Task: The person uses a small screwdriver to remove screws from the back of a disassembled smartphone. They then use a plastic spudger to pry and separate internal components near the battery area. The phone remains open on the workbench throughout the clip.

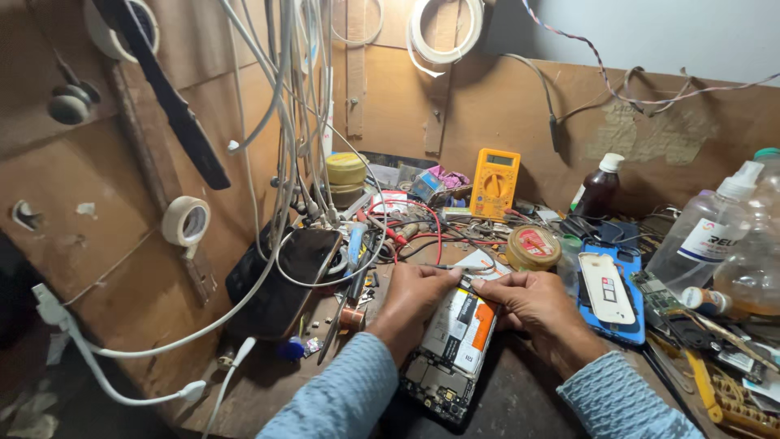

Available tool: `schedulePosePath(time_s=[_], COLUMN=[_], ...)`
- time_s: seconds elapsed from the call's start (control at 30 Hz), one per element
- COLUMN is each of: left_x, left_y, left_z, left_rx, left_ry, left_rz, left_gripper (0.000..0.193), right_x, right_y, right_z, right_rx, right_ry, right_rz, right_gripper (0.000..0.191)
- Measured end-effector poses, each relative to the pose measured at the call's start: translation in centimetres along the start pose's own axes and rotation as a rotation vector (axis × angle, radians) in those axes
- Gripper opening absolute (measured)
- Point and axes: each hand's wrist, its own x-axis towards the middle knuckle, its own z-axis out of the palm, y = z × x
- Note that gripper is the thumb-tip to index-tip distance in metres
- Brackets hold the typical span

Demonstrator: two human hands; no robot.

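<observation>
Opened phone (452, 341): I see it lying back-off on the dark bench, directly below me, between both hands; one of it.
Left hand (414, 294): fingers curl onto the phone's upper left edge, pinching lightly at the top near a thin wire.
Right hand (532, 302): fingertips press the upper right corner, closed down on the edge, not lifting.
Handling: I judge it light, stiff and fragile, with bare circuit board and battery exposed; I would hold it by the long side rims, never the board.
Black phone (284, 280): one, left of my hands, leaning among white cables.
Blue case (630, 280): one, right, with a white cover inside.
Yellow meter (495, 182): one, against the back wall.
Bottles: three at far right; one brown bottle (599, 189) beyond.
Tape rolls: I count at least three on the wall.
</observation>
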Motion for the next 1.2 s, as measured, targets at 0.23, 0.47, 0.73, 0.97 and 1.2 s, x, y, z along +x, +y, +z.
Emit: schedulePosePath(time_s=[0.23,0.47,0.73,0.97,1.2], left_x=[0.8,-0.2,-1.9,-2.3,-2.0], left_y=[-0.8,-0.1,1.1,0.9,0.5], left_z=[-0.6,0.0,1.8,1.8,1.2], left_rx=[0.065,0.157,0.532,0.453,0.378], left_ry=[0.016,0.045,0.276,0.277,0.241], left_rz=[0.038,0.041,0.081,0.152,0.171], left_gripper=[0.026,0.026,0.027,0.027,0.025], right_x=[-0.1,0.3,1.0,1.8,1.1], right_y=[-0.5,-1.1,-0.3,0.5,0.8], right_z=[0.2,1.1,0.4,0.2,-0.9], right_rx=[0.05,-0.132,-0.09,-0.174,-0.059], right_ry=[-0.061,0.036,-0.037,-0.007,-0.082], right_rz=[0.034,0.039,-0.005,-0.037,0.01], right_gripper=[0.025,0.029,0.028,0.027,0.024])
